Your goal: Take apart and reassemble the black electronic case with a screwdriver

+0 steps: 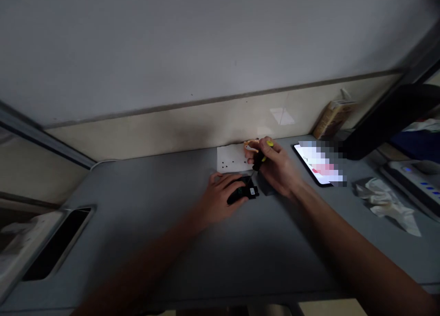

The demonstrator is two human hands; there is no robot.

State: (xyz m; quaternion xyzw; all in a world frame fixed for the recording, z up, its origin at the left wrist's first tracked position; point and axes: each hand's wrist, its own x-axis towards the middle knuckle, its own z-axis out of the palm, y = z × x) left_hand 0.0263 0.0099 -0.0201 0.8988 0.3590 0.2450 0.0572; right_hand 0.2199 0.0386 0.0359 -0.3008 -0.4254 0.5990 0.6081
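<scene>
My left hand (222, 194) is closed over a small black device (237, 195) and holds it down on the grey desk. A little white label shows at the device's right end; I cannot tell what kind of device it is. In my right hand (275, 167) is a screwdriver (260, 162) with a black and yellow handle. Its thin shaft slants down to the device, and the tip seems to touch it near my left fingers. Behind both hands lies a white sheet (228, 156) bearing several small dark pieces, perhaps screws. Partly hidden by my right hand is a small orange and white object (251, 146).
To the right, a lit phone or tablet (318, 165) lies on the desk (154, 224). Beyond it are crumpled tissue (387, 201), a drink carton (333, 119) and a grey device with blue lights (412, 178). A dark slot (58, 245) is at the left. A wall closes off the back.
</scene>
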